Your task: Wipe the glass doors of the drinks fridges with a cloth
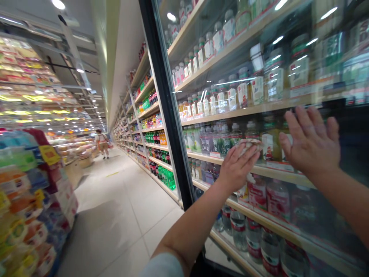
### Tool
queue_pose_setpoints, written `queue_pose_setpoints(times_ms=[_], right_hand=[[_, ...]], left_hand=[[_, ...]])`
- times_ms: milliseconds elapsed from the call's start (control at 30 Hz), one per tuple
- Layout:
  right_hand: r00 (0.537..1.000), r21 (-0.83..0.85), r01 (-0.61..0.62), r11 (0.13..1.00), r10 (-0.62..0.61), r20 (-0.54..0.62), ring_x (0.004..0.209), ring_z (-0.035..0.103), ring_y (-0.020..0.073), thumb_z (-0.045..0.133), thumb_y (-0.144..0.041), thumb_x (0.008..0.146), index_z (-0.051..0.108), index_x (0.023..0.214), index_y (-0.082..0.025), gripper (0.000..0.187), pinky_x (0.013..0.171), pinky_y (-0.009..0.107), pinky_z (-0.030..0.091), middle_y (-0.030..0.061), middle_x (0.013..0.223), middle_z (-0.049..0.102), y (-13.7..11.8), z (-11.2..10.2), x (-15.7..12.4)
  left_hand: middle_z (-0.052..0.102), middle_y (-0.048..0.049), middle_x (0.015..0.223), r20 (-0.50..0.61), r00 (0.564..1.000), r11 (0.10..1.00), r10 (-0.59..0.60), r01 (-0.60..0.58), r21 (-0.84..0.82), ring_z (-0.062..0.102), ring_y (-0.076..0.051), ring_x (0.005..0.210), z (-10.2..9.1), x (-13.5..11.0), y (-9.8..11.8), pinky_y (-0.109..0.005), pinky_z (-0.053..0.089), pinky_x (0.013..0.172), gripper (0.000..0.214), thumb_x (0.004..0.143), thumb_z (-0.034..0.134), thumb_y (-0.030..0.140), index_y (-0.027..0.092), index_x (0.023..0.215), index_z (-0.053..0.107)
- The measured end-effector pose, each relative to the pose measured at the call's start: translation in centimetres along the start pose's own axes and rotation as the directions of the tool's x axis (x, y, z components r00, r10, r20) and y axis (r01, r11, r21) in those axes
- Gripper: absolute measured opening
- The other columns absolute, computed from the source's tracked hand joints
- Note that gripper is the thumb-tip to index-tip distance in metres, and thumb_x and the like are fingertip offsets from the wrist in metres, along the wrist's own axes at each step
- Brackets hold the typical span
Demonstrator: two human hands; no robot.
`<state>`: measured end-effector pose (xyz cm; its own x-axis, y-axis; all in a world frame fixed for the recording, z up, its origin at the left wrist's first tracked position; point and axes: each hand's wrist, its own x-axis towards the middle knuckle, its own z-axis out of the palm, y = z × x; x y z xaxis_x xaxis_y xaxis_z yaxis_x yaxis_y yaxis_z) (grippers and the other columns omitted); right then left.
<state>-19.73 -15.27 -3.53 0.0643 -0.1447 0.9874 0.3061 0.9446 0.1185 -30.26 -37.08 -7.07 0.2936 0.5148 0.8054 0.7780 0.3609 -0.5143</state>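
My left hand (236, 166) presses a crumpled, light-coloured cloth (250, 144) against the glass door (170, 115) of a drinks cooler. Its fingers lie over the cloth, and a bit of it shows below the palm. To the right, my right hand (313, 140) is raised palm forward with its fingers spread and holds nothing. It is at the glass, though I cannot tell whether it touches. Behind the pane, bottles (249, 92) stand in rows on pale shelves (245, 112).
Further left runs a long wall of shelves with soft drink bottles (165, 177). A pale tiled aisle (123, 207) lies beside it. Stacked packaged goods (27, 207) stand at the left edge. A person (102, 143) is far down the aisle.
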Motion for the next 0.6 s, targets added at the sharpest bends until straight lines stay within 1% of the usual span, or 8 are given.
queue_pose_setpoints(times_ms=[100,200,267,333,367,433,533,600], right_hand=[[0.999,0.005,-0.013,1.0,0.013,0.032,0.154,0.032,0.0281,0.042,-0.045,0.101,0.035,0.16,-0.022,0.063,0.127,0.053,0.019,0.0106,0.163,0.041,-0.1,-0.6,0.2],[0.994,-0.004,-0.027,1.0,0.027,0.111,0.155,0.03,0.0284,0.043,-0.041,0.102,0.031,0.161,-0.021,0.063,0.126,0.054,0.019,0.0115,0.165,0.037,-0.4,-1.2,0.6],[0.987,-0.033,-0.03,0.999,0.035,0.157,0.155,0.03,0.0281,0.042,-0.042,0.103,0.029,0.162,-0.022,0.063,0.126,0.054,0.02,0.0111,0.166,0.036,-0.6,-1.5,0.9],[0.98,-0.06,-0.043,0.997,0.054,0.193,0.156,0.028,0.0278,0.039,-0.043,0.104,0.028,0.162,-0.022,0.063,0.126,0.055,0.019,0.0107,0.167,0.035,-0.7,-1.6,1.1],[0.977,-0.07,-0.048,0.996,0.061,0.205,0.156,0.028,0.0275,0.037,-0.043,0.104,0.027,0.162,-0.022,0.063,0.126,0.055,0.019,0.0104,0.167,0.034,-0.7,-1.6,1.3],[0.972,-0.085,-0.054,0.995,0.072,0.222,0.157,0.027,0.0267,0.035,-0.043,0.104,0.025,0.163,-0.023,0.062,0.126,0.054,0.019,0.0098,0.167,0.034,-0.8,-1.7,1.4],[0.97,-0.101,-0.053,0.993,0.075,0.232,0.157,0.026,0.0257,0.033,-0.042,0.104,0.026,0.163,-0.022,0.062,0.127,0.053,0.018,0.0097,0.167,0.034,-0.8,-1.8,1.5],[0.97,-0.111,-0.051,0.993,0.076,0.231,0.157,0.025,0.0256,0.034,-0.04,0.104,0.028,0.162,-0.021,0.061,0.127,0.053,0.018,0.0099,0.167,0.034,-0.8,-1.8,1.5]], left_hand=[[0.049,-0.0052,0.158,-0.088,0.99,0.994,-0.109,0.107,-0.019,0.015,-0.022,0.159,-1.1,1.4,-2.1,-0.051,0.024,0.129,0.061,0.096,0.038,0.009,0.023,0.155,0.044],[0.045,-0.0094,0.16,-0.13,0.969,0.978,-0.21,0.211,-0.009,0.016,-0.027,0.159,-1.3,1.3,-2.4,-0.053,0.023,0.129,0.063,0.096,0.038,0.005,0.018,0.158,0.039],[0.049,-0.0099,0.158,-0.13,0.984,0.992,-0.124,0.124,-0.01,0.016,-0.026,0.159,-1.0,-0.1,-1.6,-0.051,0.024,0.129,0.062,0.096,0.041,0.006,0.018,0.157,0.04],[0.055,-0.0043,0.153,-0.071,0.992,0.993,0.105,-0.108,-0.041,0.021,-0.022,0.158,-0.7,-1.6,-1.1,-0.043,0.025,0.129,0.057,0.098,0.042,0.008,0.023,0.153,0.046],[0.056,-0.004,0.152,-0.051,0.991,0.991,0.123,-0.125,-0.045,0.022,-0.022,0.157,-0.8,-2.0,-1.2,-0.042,0.025,0.129,0.057,0.098,0.042,0.007,0.023,0.152,0.049],[0.055,-0.0059,0.153,-0.064,0.998,0.999,-0.01,0.007,-0.041,0.022,-0.023,0.157,-1.1,-2.1,-2.3,-0.046,0.024,0.129,0.056,0.097,0.04,0.007,0.022,0.15,0.051],[0.049,-0.0089,0.158,-0.141,0.954,0.964,-0.265,0.262,-0.038,0.019,-0.027,0.158,-1.8,-1.8,-4.0,-0.051,0.023,0.129,0.055,0.098,0.039,0.012,0.018,0.152,0.05],[0.045,-0.0111,0.16,-0.177,0.929,0.946,-0.325,0.321,-0.048,0.017,-0.027,0.159,-1.9,-2.6,-3.8,-0.051,0.022,0.129,0.056,0.098,0.04,0.013,0.015,0.153,0.047]])
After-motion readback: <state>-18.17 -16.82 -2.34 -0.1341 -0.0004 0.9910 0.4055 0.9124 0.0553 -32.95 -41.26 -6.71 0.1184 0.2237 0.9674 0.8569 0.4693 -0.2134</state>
